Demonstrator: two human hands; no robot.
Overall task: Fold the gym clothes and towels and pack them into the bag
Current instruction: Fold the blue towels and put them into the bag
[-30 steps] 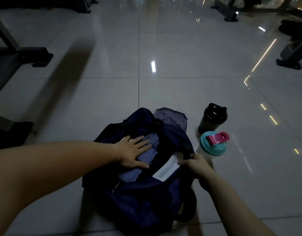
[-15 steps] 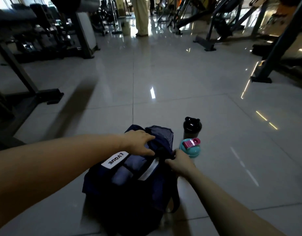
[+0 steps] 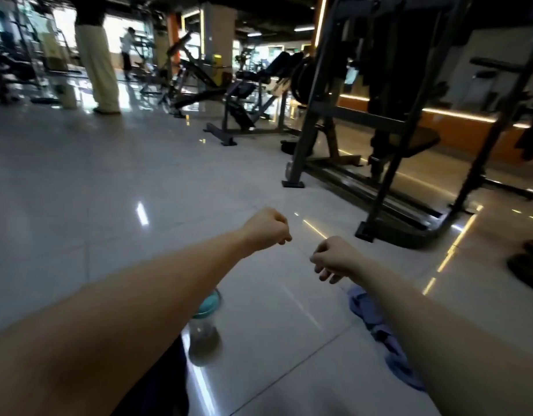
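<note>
Both my arms reach forward over the tiled floor. My left hand (image 3: 266, 229) is curled into a fist with nothing in it. My right hand (image 3: 334, 259) hangs beside it, fingers bent under, also holding nothing. A sliver of the dark navy bag (image 3: 166, 382) shows at the bottom, mostly hidden under my left forearm. A crumpled blue cloth (image 3: 379, 325) lies on the floor to the right, partly covered by my right forearm. Neither hand touches the bag or the cloth.
A shaker bottle with a teal lid (image 3: 205, 321) stands right of the bag. A dark steel gym rack (image 3: 376, 175) stands ahead on the right, with benches (image 3: 244, 94) behind it. A person in pale trousers (image 3: 98, 64) stands far off at the back left.
My head has lifted, so the bag has dropped to the bottom edge of view. Both hands have left the bag's opening and risen forward, closed and holding nothing.
</note>
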